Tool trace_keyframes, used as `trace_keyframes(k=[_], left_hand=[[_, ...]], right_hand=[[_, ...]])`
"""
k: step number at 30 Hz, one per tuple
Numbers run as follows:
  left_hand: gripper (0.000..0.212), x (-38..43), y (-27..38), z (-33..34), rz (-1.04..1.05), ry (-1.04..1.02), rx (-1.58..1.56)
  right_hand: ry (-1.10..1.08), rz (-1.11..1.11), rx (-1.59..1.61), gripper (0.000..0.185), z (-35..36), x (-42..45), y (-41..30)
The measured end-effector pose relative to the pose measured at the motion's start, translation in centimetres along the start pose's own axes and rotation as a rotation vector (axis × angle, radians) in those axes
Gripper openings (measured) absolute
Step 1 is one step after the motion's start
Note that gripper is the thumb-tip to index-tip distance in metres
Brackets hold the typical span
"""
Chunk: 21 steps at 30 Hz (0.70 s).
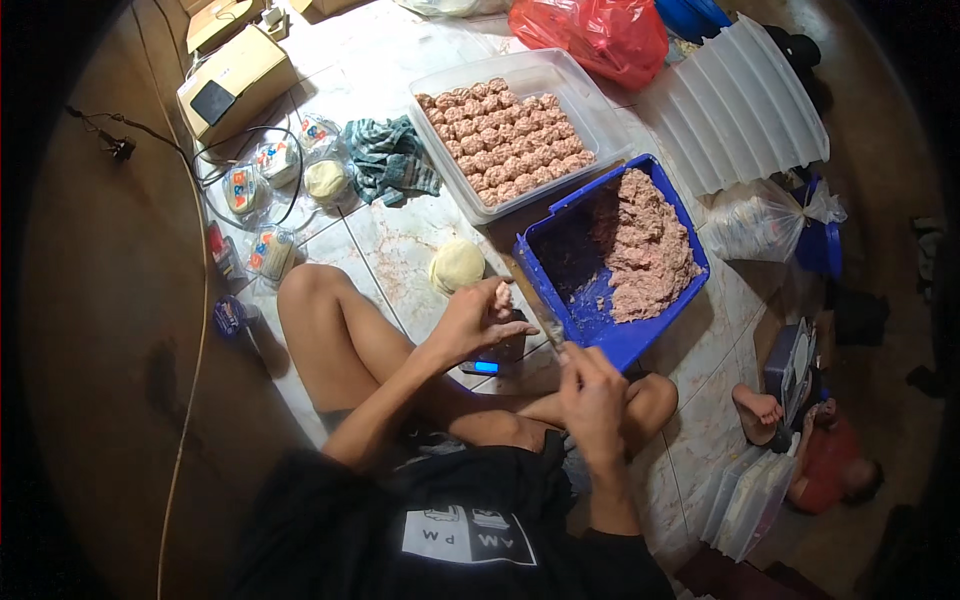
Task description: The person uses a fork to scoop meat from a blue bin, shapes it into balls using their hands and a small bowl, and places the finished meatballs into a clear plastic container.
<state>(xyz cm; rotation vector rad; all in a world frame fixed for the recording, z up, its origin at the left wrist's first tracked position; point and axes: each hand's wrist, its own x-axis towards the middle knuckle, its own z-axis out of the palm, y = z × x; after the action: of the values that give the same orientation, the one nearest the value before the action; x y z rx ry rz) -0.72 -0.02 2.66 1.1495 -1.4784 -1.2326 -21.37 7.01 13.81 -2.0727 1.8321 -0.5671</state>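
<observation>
A small lump of minced meat (503,297) sits against the curled fingers of my left hand (474,319), whose thumb stands apart; whether a wrapper lies in the palm is hidden. My right hand (592,382) grips a narrow flat spreading tool (553,324), its blade tip pointing up beside the blue tub. The blue plastic tub (611,346) holds a large heap of minced meat paste (649,251) along its right side. Just beyond my left hand lies a stack of round pale dough wrappers (457,266). A digital scale with a lit blue display (480,367) is partly hidden under my hands.
Behind the tub, a clear plastic container (525,64) holds rows of filled meat pieces (510,139). A checked cloth (390,159) and packaged wrappers (277,161) lie left. Ribbed translucent lids (739,105) and a red bag (592,37) stand beyond. Another person (832,465) is at right.
</observation>
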Motion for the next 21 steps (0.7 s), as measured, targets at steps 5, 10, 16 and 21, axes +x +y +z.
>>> trace_keyframes(k=[5,10,16,21], left_hand=[[0.037,0.3,0.3,-0.1,-0.034,0.042,-0.244],[0.014,0.1,-1.2,-0.6,-0.040,-0.161,0.036],[0.022,-0.1,-0.4,0.5,0.055,-0.097,0.047],[0.026,-1.1,0.5,0.5,-0.016,-0.174,-0.321]], right_hand=[[0.019,0.041,-0.010,0.014,-4.0,1.0,-2.7],[-0.189,-0.070,-0.168,0.017,-1.5,1.4,-3.2],[-0.217,-0.066,-0.255,0.023,-1.9,2.6,-3.1],[-0.088,0.030,-0.227,0.016,-6.8,3.1,-6.6]])
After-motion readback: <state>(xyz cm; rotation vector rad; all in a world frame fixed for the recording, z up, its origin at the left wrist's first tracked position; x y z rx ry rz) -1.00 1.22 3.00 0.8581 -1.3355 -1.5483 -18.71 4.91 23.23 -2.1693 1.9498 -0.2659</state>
